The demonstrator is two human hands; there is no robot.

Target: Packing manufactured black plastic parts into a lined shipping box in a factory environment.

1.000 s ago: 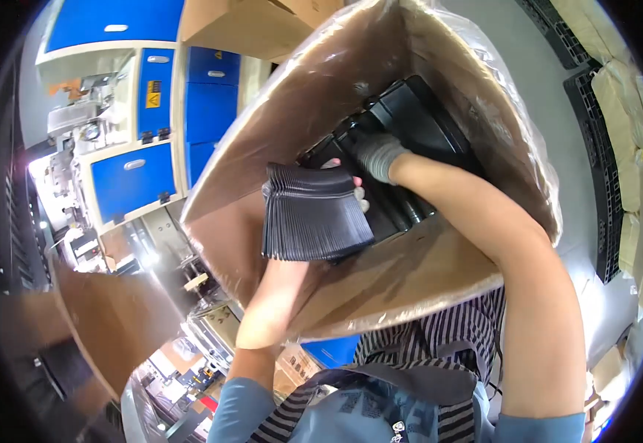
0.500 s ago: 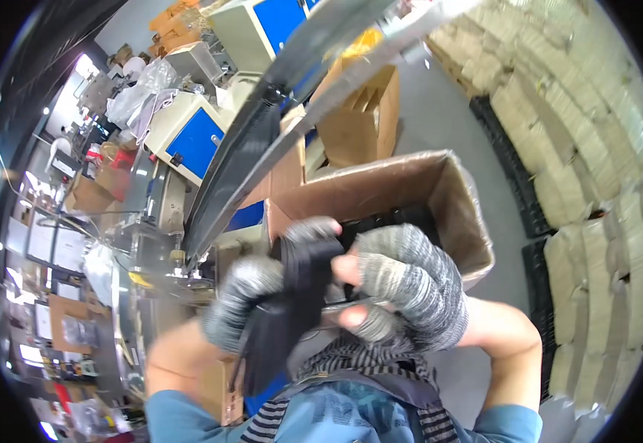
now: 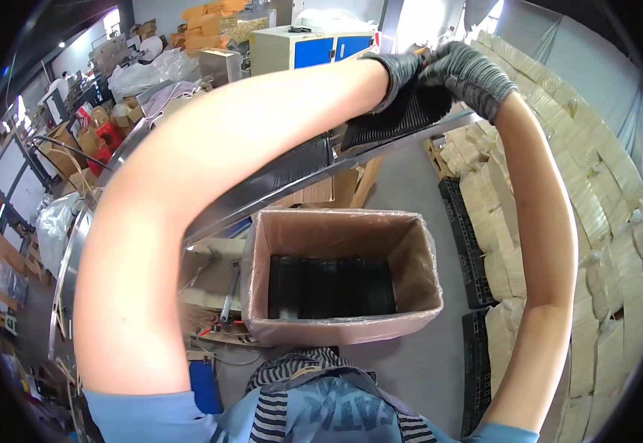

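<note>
Both my arms reach far forward over an open carton lined with clear plastic film. Black stacked pieces lie in its bottom. At the top of the head view, my left hand, in a grey knit glove, is at a bunch of black ribbed strips; its fingers are mostly hidden. Beside it my right hand, gloved alike, curls its fingers over the upper end of the bunch. The strips lie at a sloping metal rail, and more black ribbed material rests along it.
Tall stacks of pale wrapped bundles stand on black pallets at the right. A white cabinet with blue doors is at the back. Beneath my left arm, tools lie beside the carton. Cluttered benches fill the left side.
My hands have moved from near my chest, where they held a black bundle, up and forward to the rail. That bundle is no longer in front of me. The carton's inside now shows plainly.
</note>
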